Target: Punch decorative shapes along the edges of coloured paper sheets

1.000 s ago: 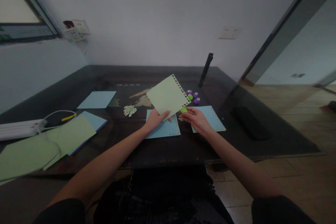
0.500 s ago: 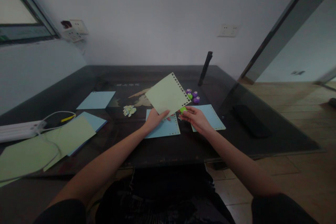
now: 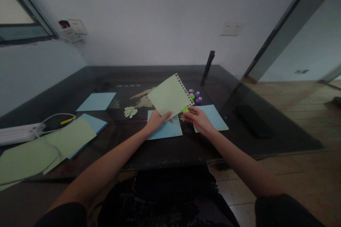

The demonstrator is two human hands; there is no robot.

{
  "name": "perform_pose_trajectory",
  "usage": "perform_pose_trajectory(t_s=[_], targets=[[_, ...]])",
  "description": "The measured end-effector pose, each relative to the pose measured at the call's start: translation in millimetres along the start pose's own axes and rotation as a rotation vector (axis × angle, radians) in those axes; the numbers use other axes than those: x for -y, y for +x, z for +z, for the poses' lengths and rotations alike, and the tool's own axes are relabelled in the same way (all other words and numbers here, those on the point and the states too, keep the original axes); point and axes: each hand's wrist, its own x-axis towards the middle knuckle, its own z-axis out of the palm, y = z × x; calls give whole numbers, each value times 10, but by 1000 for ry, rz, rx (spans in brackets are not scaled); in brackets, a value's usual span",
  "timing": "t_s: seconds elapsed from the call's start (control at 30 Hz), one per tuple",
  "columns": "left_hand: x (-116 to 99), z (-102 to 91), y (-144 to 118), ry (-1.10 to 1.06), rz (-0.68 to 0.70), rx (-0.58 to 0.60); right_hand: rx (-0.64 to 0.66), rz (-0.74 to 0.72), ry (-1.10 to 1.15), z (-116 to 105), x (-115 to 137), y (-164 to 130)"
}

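Observation:
My left hand (image 3: 157,120) pinches the lower corner of a pale green sheet of paper (image 3: 169,94), tilted up above the table. Small dark punched holes run along its right and lower-right edges. In the fingers of my right hand (image 3: 199,120) is a small bright green craft punch (image 3: 185,111), right at the sheet's lower-right corner. Whether paper sits inside the punch's slot is too small to tell. Beneath my left hand lies a light blue sheet (image 3: 165,132) with punched edges; another blue sheet (image 3: 215,118) is under my right hand. Purple craft punches (image 3: 198,100) and a green one (image 3: 192,96) stand behind the paper.
A heap of small paper cut-outs (image 3: 130,112) lies left of my hands on the dark glossy table (image 3: 186,154). Further left are a blue sheet (image 3: 96,101), stacked green paper (image 3: 71,138) and a white power strip (image 3: 18,134) with cable. A black phone-like slab (image 3: 253,120) lies right; a black upright stick (image 3: 207,68) stands behind.
The view has shifted slightly. Both hands keep nearly the same pose, with the punch still at the sheet's lower-right corner.

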Motion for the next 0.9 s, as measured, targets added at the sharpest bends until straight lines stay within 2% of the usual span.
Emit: perform_pose_trajectory(t_s=[0.37,0.57,0.9], targets=[[58,39,0,86,49,34,27,-2,4,60,36,-51],[76,37,-6,118,77,36,0,-6,-7,77,21,-38],[24,42,-20,135,93,33,-12,-22,-58,81,12,-28]])
